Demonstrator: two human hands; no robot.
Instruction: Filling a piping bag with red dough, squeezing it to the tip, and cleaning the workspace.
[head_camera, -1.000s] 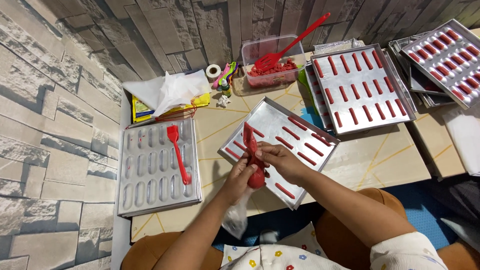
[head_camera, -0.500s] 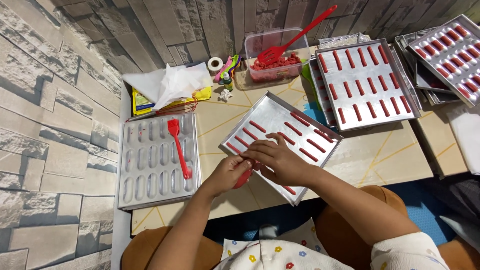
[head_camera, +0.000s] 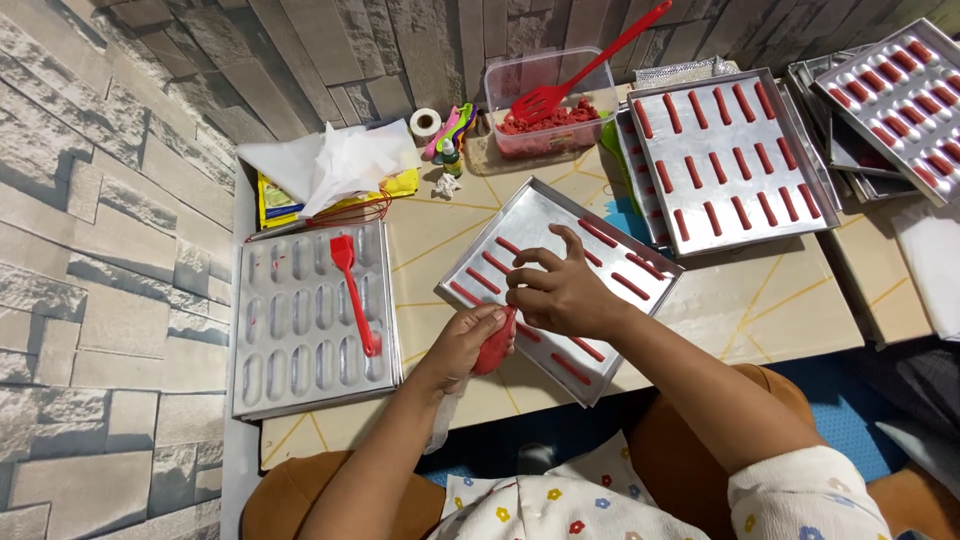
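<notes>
A red-filled clear plastic piping bag (head_camera: 492, 345) is squeezed in the closed left hand (head_camera: 468, 340); the right hand (head_camera: 562, 292), fingers loosely curled and empty, steadies its tip over the rectangular metal tray (head_camera: 520, 215).

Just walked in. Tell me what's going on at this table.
A person is piping red batter onto a metal tray. The left hand grips a piping bag of red batter at the tray's near edge, and the right hand hovers over the rows of red strips. A moulded pan with a red brush sits to the left. More filled trays and a tub of red batter stand behind.
</notes>
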